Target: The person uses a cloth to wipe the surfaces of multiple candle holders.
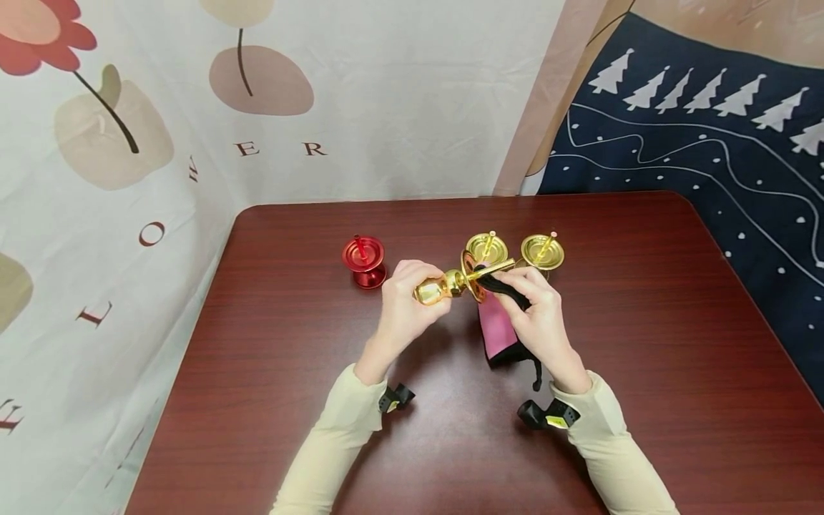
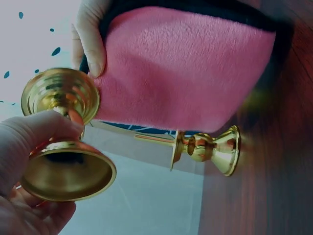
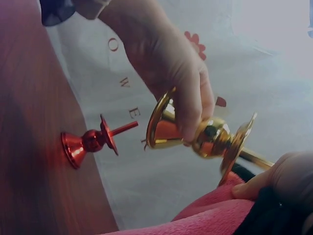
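Note:
My left hand (image 1: 407, 295) grips a shiny gold candle holder (image 1: 455, 282) around its flared foot and stem. The holder lies tipped sideways in the air over the table, its spike pointing right. My right hand (image 1: 541, 315) pinches a pink cloth with black edging (image 1: 497, 327) between thumb and fingers. The cloth hangs down from that hand, its upper edge right at the holder's dish. In the right wrist view, the pink cloth (image 3: 210, 210) overlaps the underside of the dish, and the spike runs close by the right fingers.
A red candle holder (image 1: 364, 259) stands upright on the dark wood table (image 1: 290, 343), left of my hands. Two more gold candle holders, one behind the cloth (image 1: 484, 247) and one farther right (image 1: 543, 252), stand beyond my hands. Printed fabric hangs past the table's back edge.

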A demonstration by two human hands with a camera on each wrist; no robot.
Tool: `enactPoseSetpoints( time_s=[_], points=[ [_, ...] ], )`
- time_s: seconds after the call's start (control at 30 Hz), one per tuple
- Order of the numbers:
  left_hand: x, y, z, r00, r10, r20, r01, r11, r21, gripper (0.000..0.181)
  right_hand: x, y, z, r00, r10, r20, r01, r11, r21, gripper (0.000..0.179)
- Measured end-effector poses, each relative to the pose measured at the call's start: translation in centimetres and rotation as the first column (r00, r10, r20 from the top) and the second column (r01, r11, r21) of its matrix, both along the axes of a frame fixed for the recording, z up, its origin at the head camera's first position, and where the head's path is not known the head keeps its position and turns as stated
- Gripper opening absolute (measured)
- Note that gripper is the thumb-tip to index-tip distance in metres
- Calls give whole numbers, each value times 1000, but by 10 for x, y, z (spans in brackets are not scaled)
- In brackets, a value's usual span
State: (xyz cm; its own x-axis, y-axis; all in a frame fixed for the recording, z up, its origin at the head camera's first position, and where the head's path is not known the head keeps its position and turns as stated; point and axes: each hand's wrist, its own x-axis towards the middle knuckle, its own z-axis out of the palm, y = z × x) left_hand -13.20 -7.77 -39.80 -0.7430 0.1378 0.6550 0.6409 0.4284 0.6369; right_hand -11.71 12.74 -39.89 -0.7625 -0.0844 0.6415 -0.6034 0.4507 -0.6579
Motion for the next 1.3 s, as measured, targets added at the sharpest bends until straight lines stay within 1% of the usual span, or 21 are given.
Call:
enactPoseSetpoints(
  time_s=[0.1,0.17,0.23,0.27,0.3,0.33,0.37,0.43,0.5,0.53,0.6,0.67,0.7,0.73,0.77,0.83,0.93,1.0,1.07,1.17,1.3],
  points=[
    [-1,0,-3,999,46,-3,-46,999,1,24,5,0,1,999,7,49,-8,1000,23,28],
    [-2,-1,-5,998,68,-8,-68,998,-1,24,8,0,3,995,24,97,-25,1000,10,29],
    [-3,-1,-6,996,90,-16,-90,996,7,24,11,0,5,984,61,166,-54,998,-44,29],
    [-4,-1,-7,995,103,-19,-102,995,13,24,12,0,6,973,85,214,-67,994,-90,28],
    [-4,0,-7,993,118,-23,-118,993,18,24,12,-1,7,955,119,270,-80,986,-149,27],
    [-5,0,-8,991,133,-23,-133,991,25,24,13,-1,9,931,155,332,-85,973,-216,26],
    [-6,0,-8,989,149,-21,-149,988,31,25,14,-1,10,901,193,389,-82,955,-285,25],
    [-7,0,-8,984,178,-9,-177,983,46,24,14,-3,11,834,252,491,-40,915,-402,21],
    [-7,1,-8,980,200,6,-200,978,58,24,13,-5,10,768,298,566,4,883,-470,18],
    [-7,2,-8,978,207,13,-208,976,65,24,12,-7,9,742,317,591,17,873,-488,17],
    [-7,3,-7,976,216,24,-217,973,78,23,10,-10,5,698,352,624,32,855,-518,16],
    [-7,4,-6,974,223,31,-225,970,88,23,8,-13,1,660,389,642,36,838,-545,16],
    [-7,5,-6,974,225,35,-228,969,92,24,7,-14,0,646,405,647,37,830,-557,17],
    [-7,6,-5,973,228,38,-230,969,94,24,7,-16,-2,637,414,650,37,826,-562,18],
    [-6,6,-4,972,229,43,-232,968,96,24,6,-17,-3,631,422,652,38,822,-568,19],
    [-5,8,-4,973,225,56,-230,968,99,25,6,-20,-4,626,429,651,35,819,-573,22],
    [-4,11,-3,974,216,72,-223,970,93,26,5,-23,-3,632,423,649,30,824,-566,25],
    [-3,13,-3,974,212,80,-219,971,93,26,4,-25,-3,639,414,648,32,828,-560,27],
    [-3,14,-3,973,214,84,-222,970,95,26,4,-26,-2,647,395,652,35,839,-543,27],
    [-4,14,-3,972,219,86,-227,968,105,26,4,-25,-1,666,371,648,33,852,-522,28],
    [-3,14,-3,969,226,97,-236,966,109,26,4,-23,-1,683,362,634,19,859,-511,30]
  ],
)
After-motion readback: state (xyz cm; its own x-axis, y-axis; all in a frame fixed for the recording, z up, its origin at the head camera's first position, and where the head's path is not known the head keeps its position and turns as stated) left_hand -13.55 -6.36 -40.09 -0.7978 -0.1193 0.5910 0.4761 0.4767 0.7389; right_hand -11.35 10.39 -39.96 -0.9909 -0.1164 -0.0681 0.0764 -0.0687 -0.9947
